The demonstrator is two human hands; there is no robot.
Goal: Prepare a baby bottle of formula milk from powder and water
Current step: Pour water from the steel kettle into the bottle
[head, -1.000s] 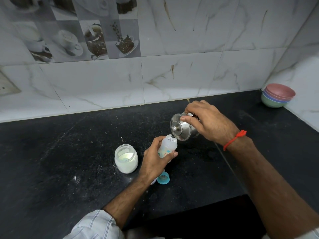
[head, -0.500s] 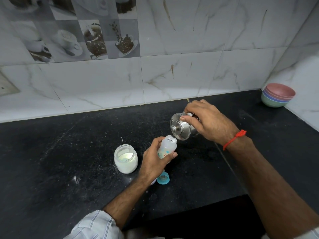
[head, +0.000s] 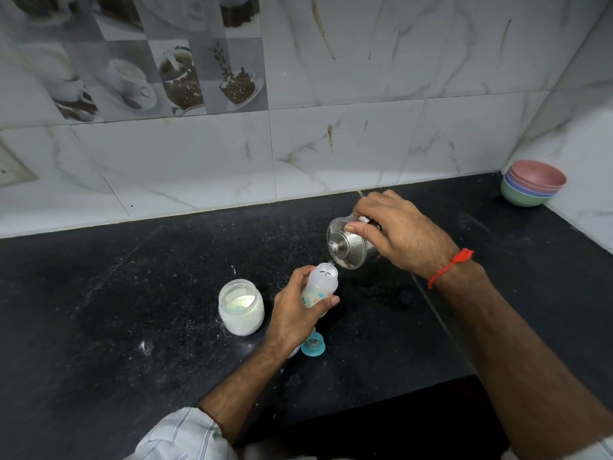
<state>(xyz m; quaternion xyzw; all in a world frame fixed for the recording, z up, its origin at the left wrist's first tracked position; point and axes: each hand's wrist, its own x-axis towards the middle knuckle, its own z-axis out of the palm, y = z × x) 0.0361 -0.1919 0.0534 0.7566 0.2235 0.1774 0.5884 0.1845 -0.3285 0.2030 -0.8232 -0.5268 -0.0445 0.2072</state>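
Between the 2 hands, the open mouth of the baby bottle [head: 321,284] sits just under the lip of the steel jug [head: 347,244], and against the 2 earlier pictures almost nothing has shifted: the jug keeps the same steep tilt and the bottle the same slight lean toward it, so the pour looks steady rather than starting or ending, and the water step seems still under way. A thin glint at the jug's lip suggests a stream, though it is too fine to be sure. The left hand [head: 295,318] is closed around the bottle's lower body, thumb across the printed front, holding it just above the counter [head: 99,327]. The right hand [head: 394,232] is curled over the jug from above, fingers wrapped on its far side, with a red thread [head: 451,265] at the wrist. The bottle is translucent, soft-looking plastic; the jug is polished, rounded metal with a knobbed lid facing the camera. Left of the left hand stands a squat glass jar [head: 241,307] of white powder, lid off. Below that hand lies a teal ring cap [head: 313,344]. The counter is matte black stone, dusted with white specks.
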